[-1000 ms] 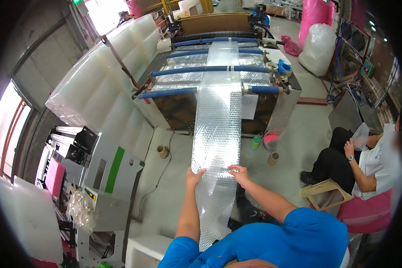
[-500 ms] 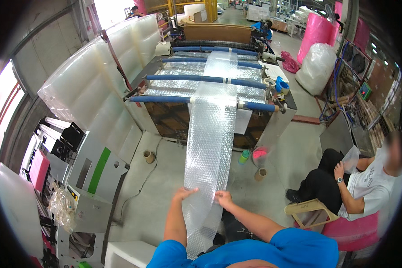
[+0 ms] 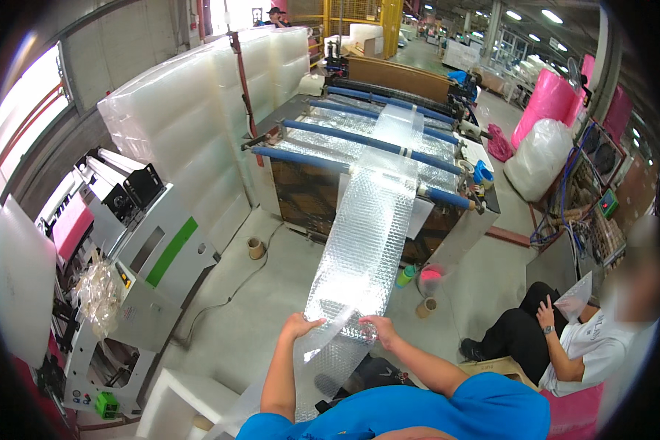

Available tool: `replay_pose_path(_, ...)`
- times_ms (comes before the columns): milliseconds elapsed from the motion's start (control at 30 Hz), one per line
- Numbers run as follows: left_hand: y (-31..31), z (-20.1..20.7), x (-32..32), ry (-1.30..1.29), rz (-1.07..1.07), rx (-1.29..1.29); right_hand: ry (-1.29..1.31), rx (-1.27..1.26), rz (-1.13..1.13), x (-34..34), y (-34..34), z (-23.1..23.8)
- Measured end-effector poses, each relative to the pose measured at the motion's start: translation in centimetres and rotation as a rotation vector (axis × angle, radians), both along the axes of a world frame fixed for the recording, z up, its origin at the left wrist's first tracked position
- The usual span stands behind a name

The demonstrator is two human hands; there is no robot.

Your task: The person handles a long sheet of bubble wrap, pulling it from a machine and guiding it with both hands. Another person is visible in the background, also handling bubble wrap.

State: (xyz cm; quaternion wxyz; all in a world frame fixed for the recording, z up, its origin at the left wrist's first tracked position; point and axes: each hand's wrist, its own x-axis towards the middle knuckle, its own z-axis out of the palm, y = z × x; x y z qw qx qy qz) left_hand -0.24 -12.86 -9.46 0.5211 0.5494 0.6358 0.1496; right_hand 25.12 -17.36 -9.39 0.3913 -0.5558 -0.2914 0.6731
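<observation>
A long strip of clear bubble wrap [image 3: 370,227] runs down from the blue rollers [image 3: 359,141] of a machine toward my body. My left hand [image 3: 301,325] pinches its left edge between thumb and fingers. At the right edge, my right hand [image 3: 380,330] grips the strip, its thumb lying on the upper side. Between my hands the film is creased, with a fold slanting across it. Below them the wrap hangs loose and trails down to the left in front of my blue shirt.
At right a seated person [image 3: 565,345] holds a clear sheet. A grey-and-white machine with a green stripe [image 3: 172,251] stands at left, near a white box [image 3: 170,396]. Cardboard tubes [image 3: 257,248], a green bottle [image 3: 405,276] and a cable [image 3: 231,293] lie about the floor. Wrapped white stacks [image 3: 191,110] rise behind.
My view has turned, so the machine appears farther right and tilted. Both hands still hold the strip's edges. The wrap between them has become more creased, and its lower end now trails leftward.
</observation>
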Motion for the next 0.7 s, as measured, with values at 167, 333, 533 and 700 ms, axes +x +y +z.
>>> replay_pose_path(167,-3.5,-4.5,-1.9,-0.04,0.097,0.07,-0.125,-0.097,0.022,-0.9,0.7,0.3)
replay_pose_path(333,-4.3,-5.4,-2.2,0.09,0.162,0.071,-0.26,-0.054,0.02,-2.4,1.1,-0.1)
replay_pose_path(533,-8.1,-3.0,-1.1,0.386,0.609,0.137,-0.229,-0.014,-0.081,-3.1,0.9,-0.1)
replay_pose_path(700,-7.6,-6.2,-3.4,-0.007,0.413,0.245,-0.359,0.108,0.036,-1.8,0.2,-0.8)
